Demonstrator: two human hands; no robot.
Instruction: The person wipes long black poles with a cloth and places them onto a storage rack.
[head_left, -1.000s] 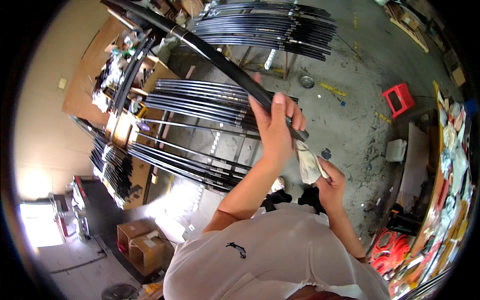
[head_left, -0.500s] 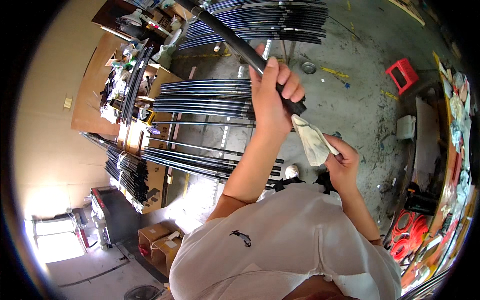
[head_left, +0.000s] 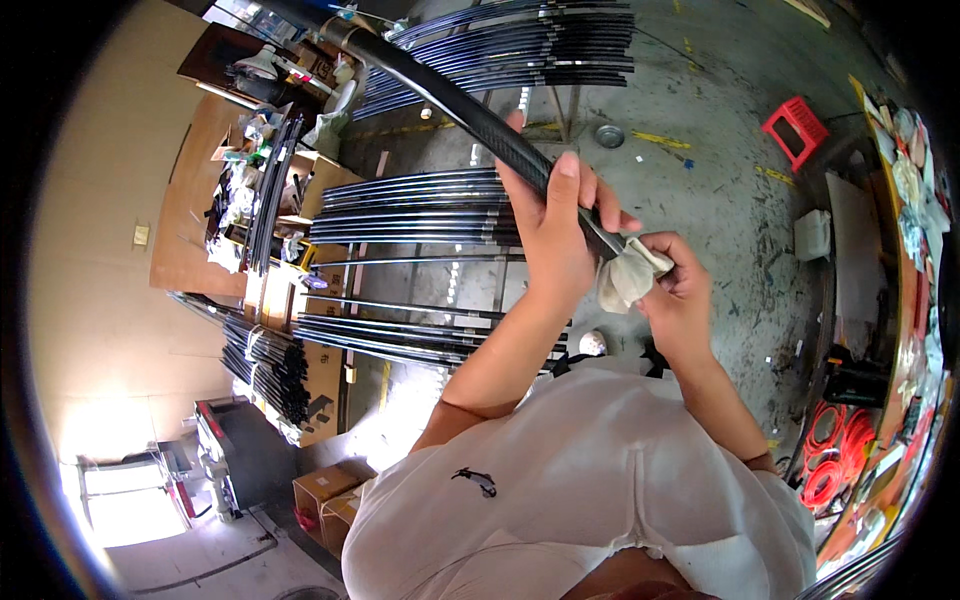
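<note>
My left hand (head_left: 553, 238) is closed round a long black pole (head_left: 440, 90) close to its lower end, with the thumb on top. The pole slants up to the upper left and runs out of view there; a woven, carbon-like pattern shows on its surface. In my right hand (head_left: 682, 300) is a crumpled off-white cloth (head_left: 625, 282), pinched between thumb and fingers. The cloth lies against the pole's lower end and covers its tip.
Black poles (head_left: 415, 225) lie in rows on racks to the left and beyond. A tied bundle (head_left: 265, 370) of them rests by a cardboard box (head_left: 322, 400). At right are a red stool (head_left: 796, 135), a white container (head_left: 812, 235), coiled orange hose (head_left: 835, 450) and a cluttered bench (head_left: 915, 320).
The cloth, hanging just below the pole's end before, now bunches over it. My right hand has moved up to the pole. The left hand's fingers have loosened slightly.
</note>
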